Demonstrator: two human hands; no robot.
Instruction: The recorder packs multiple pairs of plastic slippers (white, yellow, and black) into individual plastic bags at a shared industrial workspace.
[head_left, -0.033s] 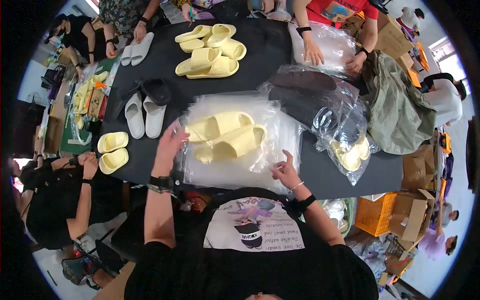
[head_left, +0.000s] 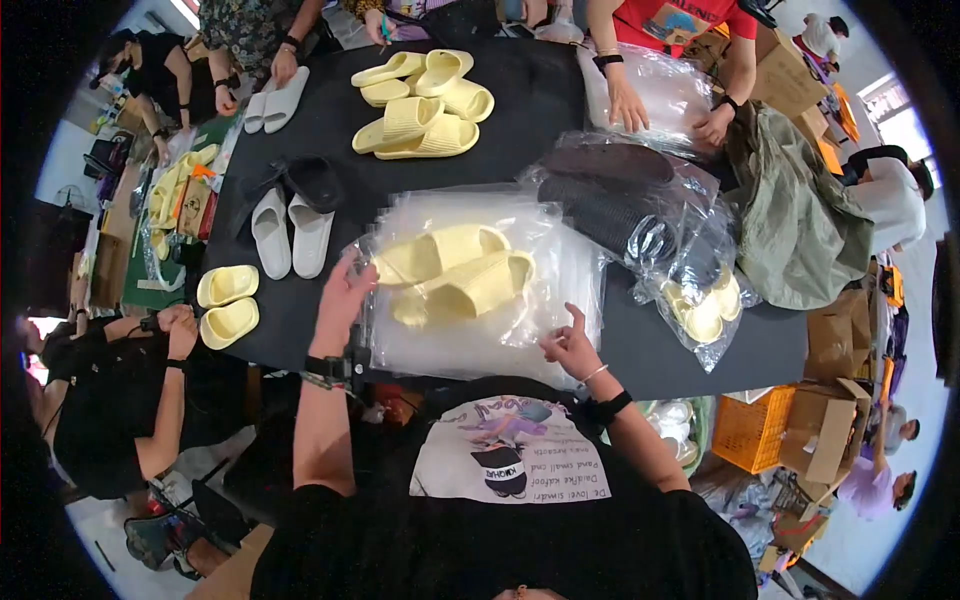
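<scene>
A pair of yellow slide sandals point(head_left: 455, 272) lies side by side under clear film, apparently inside a clear plastic bag point(head_left: 518, 325). Beneath them is a stack of flat clear bags point(head_left: 420, 352) on the black table. At the left edge of the bag, my left hand point(head_left: 345, 292) has its fingers curled on the film next to the heel of one slide. My right hand point(head_left: 572, 348) is over the stack's lower right corner, forefinger raised and thumb apart, with nothing seen in it.
Several yellow slides point(head_left: 425, 115) sit at the far side. White slides point(head_left: 290, 235), a black pair and another yellow pair point(head_left: 228, 305) stand left. Bagged dark slides point(head_left: 610, 205) and a green sack point(head_left: 795, 215) lie right. Across the table, another person's hands rest on plastic bags point(head_left: 665, 95).
</scene>
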